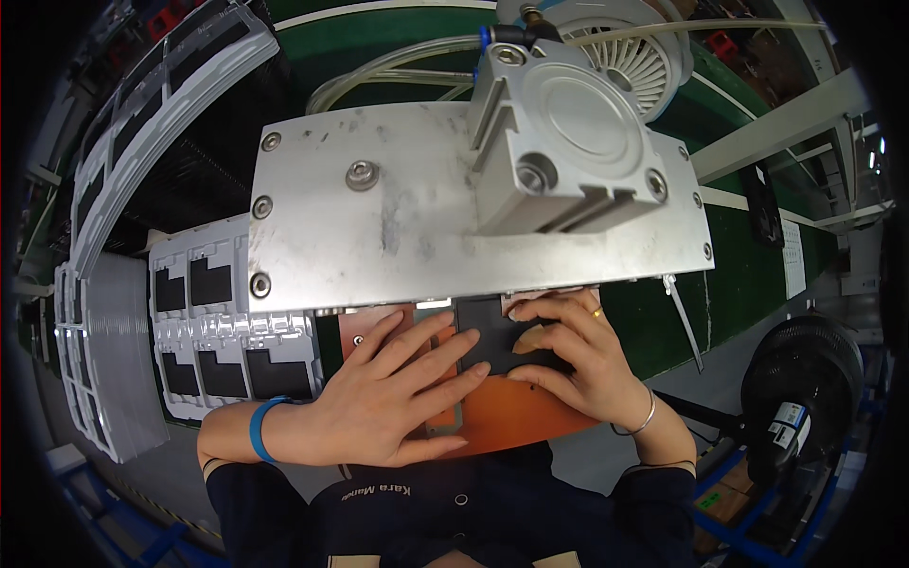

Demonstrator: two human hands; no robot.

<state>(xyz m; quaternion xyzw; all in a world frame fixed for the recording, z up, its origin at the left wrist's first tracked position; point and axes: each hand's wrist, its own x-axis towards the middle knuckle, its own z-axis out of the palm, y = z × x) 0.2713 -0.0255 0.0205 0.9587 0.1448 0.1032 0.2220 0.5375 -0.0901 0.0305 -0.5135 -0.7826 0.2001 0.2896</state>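
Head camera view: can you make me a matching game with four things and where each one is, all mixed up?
Things
1. flat black rectangular piece
2. thin blue wristband
3. boxy silver metal block
4. white plastic tray with black pieces

Places
A. on top of the wide silver metal plate
B. near the metal plate's lower left corner
C. around the wrist of the left hand
D. beneath the fingers of the right hand

Pairs: 1-D, 2-C, 3-A, 4-B
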